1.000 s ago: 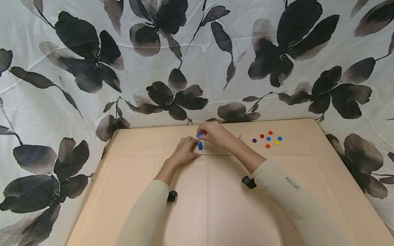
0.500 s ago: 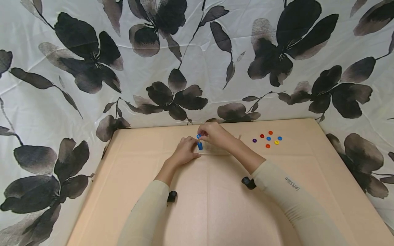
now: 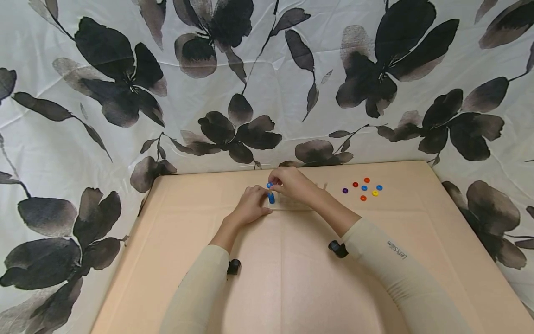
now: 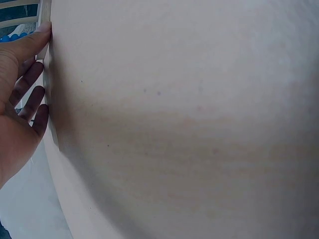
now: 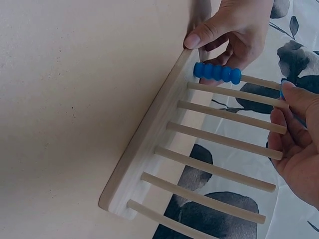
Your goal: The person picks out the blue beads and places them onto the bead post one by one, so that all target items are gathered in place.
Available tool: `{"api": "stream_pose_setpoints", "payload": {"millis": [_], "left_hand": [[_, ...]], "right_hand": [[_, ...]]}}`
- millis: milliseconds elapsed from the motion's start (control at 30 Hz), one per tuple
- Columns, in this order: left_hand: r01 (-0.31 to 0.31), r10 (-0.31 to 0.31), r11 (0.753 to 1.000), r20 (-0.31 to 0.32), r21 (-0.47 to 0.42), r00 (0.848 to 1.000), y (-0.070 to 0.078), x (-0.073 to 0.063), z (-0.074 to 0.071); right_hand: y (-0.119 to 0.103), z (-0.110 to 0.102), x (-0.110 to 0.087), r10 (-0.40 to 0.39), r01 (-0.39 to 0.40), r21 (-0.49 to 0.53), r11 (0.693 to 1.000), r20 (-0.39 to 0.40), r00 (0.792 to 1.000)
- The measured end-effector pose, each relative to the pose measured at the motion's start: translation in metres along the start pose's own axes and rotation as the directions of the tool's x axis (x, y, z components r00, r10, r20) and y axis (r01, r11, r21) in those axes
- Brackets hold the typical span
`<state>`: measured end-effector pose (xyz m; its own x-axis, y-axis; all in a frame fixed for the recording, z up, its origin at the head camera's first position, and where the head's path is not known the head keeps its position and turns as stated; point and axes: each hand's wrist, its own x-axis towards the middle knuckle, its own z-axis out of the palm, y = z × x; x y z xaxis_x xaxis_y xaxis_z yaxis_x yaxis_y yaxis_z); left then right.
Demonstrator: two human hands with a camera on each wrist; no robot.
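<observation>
Head view, frame centre: the right hand (image 3: 291,183) pinches a blue bead (image 3: 269,184), barely shifted this past second (so, we judge, not yet stacked); the left hand (image 3: 249,204) grips the wooden peg rack (image 5: 150,130).

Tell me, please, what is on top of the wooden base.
Seven pegs stand on the base; an end one carries stacked blue beads, hiding its lower part. The right fingers mostly cover another bead near that peg's tip.
</observation>
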<state>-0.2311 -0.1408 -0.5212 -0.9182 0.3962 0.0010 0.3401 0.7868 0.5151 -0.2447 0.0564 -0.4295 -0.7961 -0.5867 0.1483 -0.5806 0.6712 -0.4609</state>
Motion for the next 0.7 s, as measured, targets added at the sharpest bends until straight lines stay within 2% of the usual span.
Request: {"api": "stream_pose_setpoints", "payload": {"millis": [400,700], "left_hand": [[-0.002,0.002,1.000,-0.004,0.011,1.000,-0.001,0.000,-0.001],[0.010,-0.010,1.000,0.003,-0.003,1.000,0.000,-0.001,-0.001]], "right_hand": [[0.001,-0.005,-0.005,0.045,-0.045,0.018,0.999,-0.006,0.999],[0.013,-0.014,-0.025,0.065,-0.060,0.068,0.996,-0.073,0.995]]}}
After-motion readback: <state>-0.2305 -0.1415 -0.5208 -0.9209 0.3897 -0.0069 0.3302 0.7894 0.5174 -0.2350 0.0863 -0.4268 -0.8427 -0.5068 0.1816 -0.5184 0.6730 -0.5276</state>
